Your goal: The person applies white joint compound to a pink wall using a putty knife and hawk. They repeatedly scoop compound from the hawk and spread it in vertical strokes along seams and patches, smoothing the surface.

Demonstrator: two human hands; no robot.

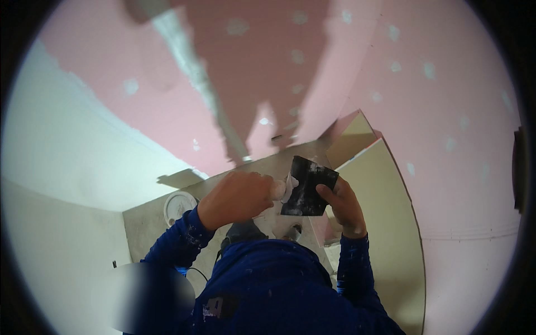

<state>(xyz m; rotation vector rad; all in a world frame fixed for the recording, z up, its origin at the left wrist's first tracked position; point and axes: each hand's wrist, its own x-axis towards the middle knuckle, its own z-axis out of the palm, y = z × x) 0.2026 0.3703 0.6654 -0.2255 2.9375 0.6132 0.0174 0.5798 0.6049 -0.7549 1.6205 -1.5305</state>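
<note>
In my right hand (347, 207) is a flat black square plate (306, 192), streaked with white compound. The thumb lies across its face and the other fingers are behind it. My left hand (240, 196) is closed in a fist just left of the plate. From its fingers a small white-smeared tool (287, 188) reaches to the plate's left edge. The fist hides most of that tool, so its kind does not show. White flecks dot both blue sleeves.
Pink plasterboard (357, 61) with pale filled spots stands ahead and to the right. A pale wall (72, 139) is on the left. Cut board sheets (385, 212) lean at the right. On the grey floor (148, 223) is a round white bucket (180, 205). My shadow falls ahead.
</note>
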